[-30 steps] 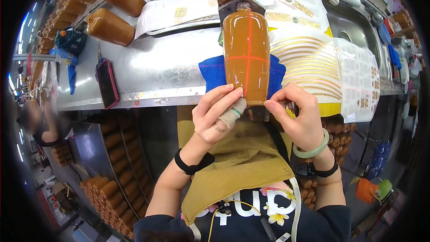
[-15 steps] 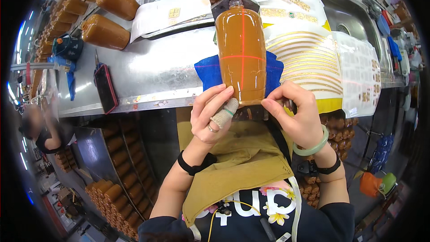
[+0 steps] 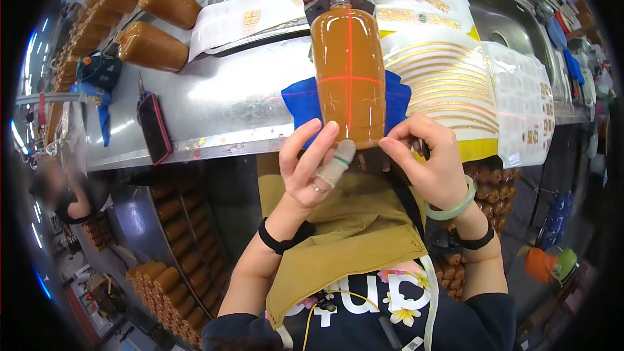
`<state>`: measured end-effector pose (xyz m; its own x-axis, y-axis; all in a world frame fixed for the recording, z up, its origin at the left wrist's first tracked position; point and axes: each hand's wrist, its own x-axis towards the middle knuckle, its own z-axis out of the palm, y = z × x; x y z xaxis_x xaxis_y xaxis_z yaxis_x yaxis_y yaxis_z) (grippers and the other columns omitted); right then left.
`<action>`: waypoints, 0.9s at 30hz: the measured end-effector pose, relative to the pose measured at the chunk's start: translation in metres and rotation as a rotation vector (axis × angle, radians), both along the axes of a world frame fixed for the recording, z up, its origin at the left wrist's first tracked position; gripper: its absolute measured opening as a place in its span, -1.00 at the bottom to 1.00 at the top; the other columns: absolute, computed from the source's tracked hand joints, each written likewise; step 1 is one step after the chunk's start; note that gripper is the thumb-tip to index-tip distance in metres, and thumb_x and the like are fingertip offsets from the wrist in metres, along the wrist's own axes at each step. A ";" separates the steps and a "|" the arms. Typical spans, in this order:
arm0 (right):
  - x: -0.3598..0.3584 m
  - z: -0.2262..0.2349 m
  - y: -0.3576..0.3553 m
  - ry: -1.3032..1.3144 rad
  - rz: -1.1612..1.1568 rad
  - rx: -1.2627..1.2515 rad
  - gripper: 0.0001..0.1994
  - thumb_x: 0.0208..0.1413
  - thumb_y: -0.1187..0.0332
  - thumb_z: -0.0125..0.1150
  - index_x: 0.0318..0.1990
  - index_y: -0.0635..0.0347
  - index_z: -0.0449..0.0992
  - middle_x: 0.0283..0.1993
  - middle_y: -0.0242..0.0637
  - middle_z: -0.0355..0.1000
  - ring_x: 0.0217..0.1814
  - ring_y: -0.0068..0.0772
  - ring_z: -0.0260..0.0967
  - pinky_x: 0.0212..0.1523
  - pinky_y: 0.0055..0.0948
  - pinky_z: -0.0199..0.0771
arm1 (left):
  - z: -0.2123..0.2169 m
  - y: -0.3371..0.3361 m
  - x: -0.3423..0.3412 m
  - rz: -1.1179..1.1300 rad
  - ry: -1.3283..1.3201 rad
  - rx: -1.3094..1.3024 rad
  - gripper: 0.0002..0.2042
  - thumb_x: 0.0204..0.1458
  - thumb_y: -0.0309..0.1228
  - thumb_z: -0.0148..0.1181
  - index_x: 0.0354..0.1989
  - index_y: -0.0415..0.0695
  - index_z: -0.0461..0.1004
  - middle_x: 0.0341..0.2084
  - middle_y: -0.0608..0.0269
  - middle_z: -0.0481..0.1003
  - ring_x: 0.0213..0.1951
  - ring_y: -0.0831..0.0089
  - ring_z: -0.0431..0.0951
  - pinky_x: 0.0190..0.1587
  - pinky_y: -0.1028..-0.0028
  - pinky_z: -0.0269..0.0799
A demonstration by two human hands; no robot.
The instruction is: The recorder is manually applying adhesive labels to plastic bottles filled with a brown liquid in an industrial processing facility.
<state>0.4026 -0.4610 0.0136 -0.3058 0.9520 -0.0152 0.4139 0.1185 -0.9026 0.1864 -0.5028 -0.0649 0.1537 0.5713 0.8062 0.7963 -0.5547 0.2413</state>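
Observation:
A glossy brown bottle (image 3: 333, 58) lies with its clear neck toward a dark metal stop at the far side and its base toward me. Red laser lines cross on its side. My left hand (image 3: 313, 168) is at the near left of the base, fingers stretched and apart, with a cloth-wrapped fingertip touching the base edge. At the base's right corner, my right hand (image 3: 422, 159) is closed in a pinch; what the fingertips hold is too small to make out. A dark object shows partly behind its curled fingers. Blue cloth (image 3: 301, 105) lies beneath the bottle.
Sheets of curved gold strips (image 3: 442, 84) and gold decals (image 3: 416, 0) lie to the right, beside a metal sink (image 3: 513, 19). On the left are a red-edged phone (image 3: 153, 129) and several brown bottles (image 3: 153, 47). More bottles (image 3: 166, 292) are stacked below; another person is far left.
My left wrapped finger has moved slightly up and right against the bottle's base, and the other fingers have straightened a little. My right hand has shifted slightly, still pinched at the corner.

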 end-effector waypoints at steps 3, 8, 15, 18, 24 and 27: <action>-0.001 -0.002 0.001 0.005 0.001 0.004 -0.88 0.12 0.42 0.44 -0.35 0.28 0.63 -0.44 -0.27 0.50 -0.51 -0.45 0.33 -0.45 -0.41 0.29 | 0.003 0.000 0.008 0.012 -0.018 0.024 -0.68 0.01 -0.62 0.41 -0.08 0.04 0.65 0.10 0.10 0.54 0.16 0.09 0.49 0.08 0.25 0.54; -0.001 -0.002 0.001 0.028 -0.002 0.043 -0.87 0.12 0.42 0.43 -0.35 0.28 0.63 -0.44 -0.28 0.50 -0.51 -0.46 0.33 -0.45 -0.42 0.29 | 0.010 0.006 0.016 -0.044 -0.163 -0.089 -0.46 0.00 -0.69 0.40 0.13 0.06 0.40 0.03 0.01 0.59 0.11 -0.04 0.55 -0.04 0.19 0.71; 0.003 -0.001 0.002 0.042 0.009 0.007 -0.87 0.13 0.42 0.42 -0.36 0.29 0.62 -0.44 -0.28 0.52 -0.52 -0.43 0.33 -0.45 -0.42 0.28 | -0.004 0.010 0.010 -0.057 -0.255 0.017 -0.34 0.04 -0.72 0.36 0.27 0.08 0.27 -0.04 0.01 0.62 -0.04 -0.06 0.66 -0.08 0.22 0.76; 0.005 -0.001 0.003 0.033 0.019 0.005 -0.87 0.13 0.41 0.43 -0.35 0.29 0.62 -0.44 -0.29 0.52 -0.51 -0.44 0.33 -0.45 -0.42 0.28 | -0.004 0.006 0.011 -0.033 -0.220 0.047 -0.51 0.05 -0.68 0.37 0.16 -0.04 0.44 -0.01 0.01 0.60 0.00 -0.05 0.65 -0.04 0.19 0.72; 0.005 -0.004 0.004 0.020 0.004 -0.006 -0.86 0.12 0.41 0.43 -0.35 0.29 0.63 -0.44 -0.28 0.52 -0.51 -0.44 0.32 -0.45 -0.42 0.28 | 0.009 0.001 0.022 0.023 -0.178 0.019 -0.78 0.02 -0.70 0.36 -0.18 -0.18 0.55 0.12 -0.09 0.52 0.26 -0.03 0.42 0.10 0.18 0.63; 0.003 -0.005 0.003 0.019 -0.007 0.003 -0.86 0.12 0.41 0.44 -0.36 0.29 0.62 -0.43 -0.27 0.53 -0.51 -0.44 0.31 -0.44 -0.42 0.28 | 0.008 0.008 0.018 -0.118 -0.194 -0.040 -0.59 0.00 -0.72 0.38 0.01 -0.08 0.51 0.02 0.04 0.58 0.10 -0.07 0.56 0.00 0.17 0.69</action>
<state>0.4060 -0.4576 0.0090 -0.2995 0.9541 -0.0064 0.3972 0.1186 -0.9100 0.2045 -0.4951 -0.0566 0.0663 0.5909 0.8040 0.6629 -0.6283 0.4071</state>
